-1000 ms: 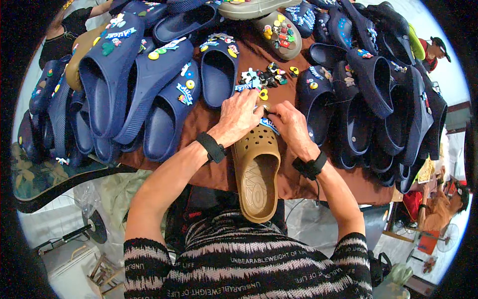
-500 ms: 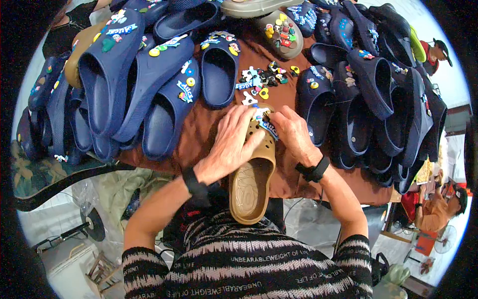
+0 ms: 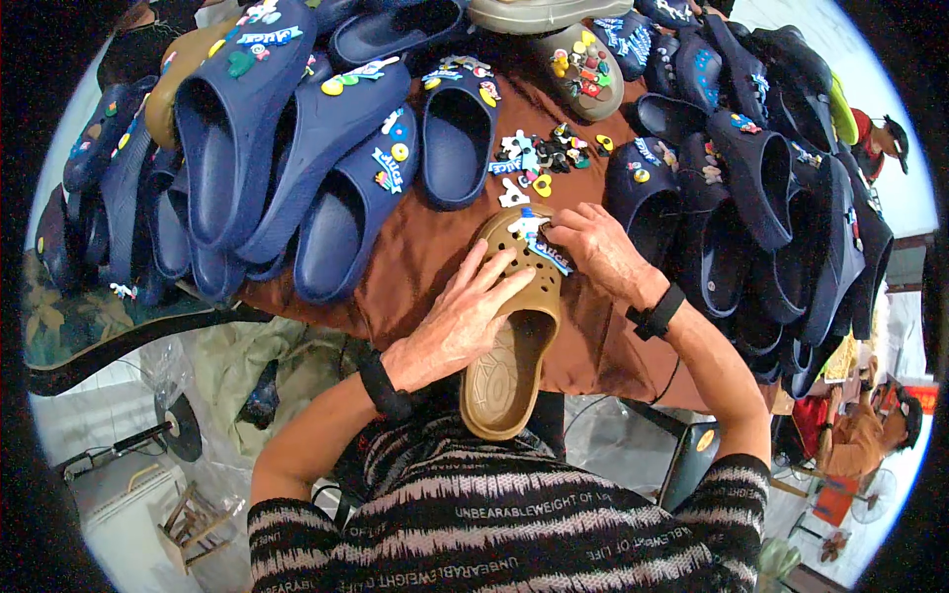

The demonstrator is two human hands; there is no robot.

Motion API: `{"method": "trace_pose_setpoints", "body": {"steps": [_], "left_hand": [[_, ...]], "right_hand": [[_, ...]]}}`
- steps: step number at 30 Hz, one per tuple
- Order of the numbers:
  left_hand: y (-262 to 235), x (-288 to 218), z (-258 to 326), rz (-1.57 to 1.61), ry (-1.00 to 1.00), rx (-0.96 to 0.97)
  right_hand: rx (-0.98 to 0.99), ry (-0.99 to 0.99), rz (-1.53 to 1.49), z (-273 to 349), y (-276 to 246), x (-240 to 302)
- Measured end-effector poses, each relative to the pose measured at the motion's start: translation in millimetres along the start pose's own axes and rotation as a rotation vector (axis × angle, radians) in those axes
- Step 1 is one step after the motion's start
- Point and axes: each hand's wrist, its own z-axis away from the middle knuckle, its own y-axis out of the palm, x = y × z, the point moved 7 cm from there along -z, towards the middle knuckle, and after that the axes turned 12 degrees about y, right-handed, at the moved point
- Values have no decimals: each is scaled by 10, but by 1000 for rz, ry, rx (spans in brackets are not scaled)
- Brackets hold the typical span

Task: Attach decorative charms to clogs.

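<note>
A tan-brown clog (image 3: 506, 346) lies lengthwise on the brown-covered table (image 3: 415, 257), heel toward me. My left hand (image 3: 463, 318) rests flat on its left side and holds it steady, fingers spread over the perforated toe. At the toe, my right hand (image 3: 593, 249) presses a white and blue charm (image 3: 534, 235) onto the clog with its fingertips. A small heap of loose colourful charms (image 3: 539, 158) lies just beyond the clog's toe.
Many navy clogs with charms (image 3: 326, 168) crowd the table on the left, the back and the right (image 3: 751, 188). An olive clog with charms (image 3: 583, 69) lies at the back. A person in orange (image 3: 860, 435) sits at lower right. A fan (image 3: 173, 430) stands on the floor at left.
My left hand has slid from the clog's toe down onto its left side. The clog has shifted slightly and its toe with the charm shows now. My right hand stays at the toe.
</note>
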Motion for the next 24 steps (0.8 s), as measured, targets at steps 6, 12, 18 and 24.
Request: {"method": "trace_pose_setpoints", "body": {"steps": [6, 12, 18, 24], "left_hand": [[-44, 2, -6, 17, 19, -1], [-52, 41, 20, -12, 43, -20], [-44, 64, 7, -50, 46, -39], [-46, 87, 5, -17, 30, -52]], "right_hand": [[-3, 129, -238, 7, -35, -52], [-101, 411, -616, 196, -110, -292], [-107, 262, -379, 173, -156, -76], [-207, 238, -267, 219, -141, 4]]}}
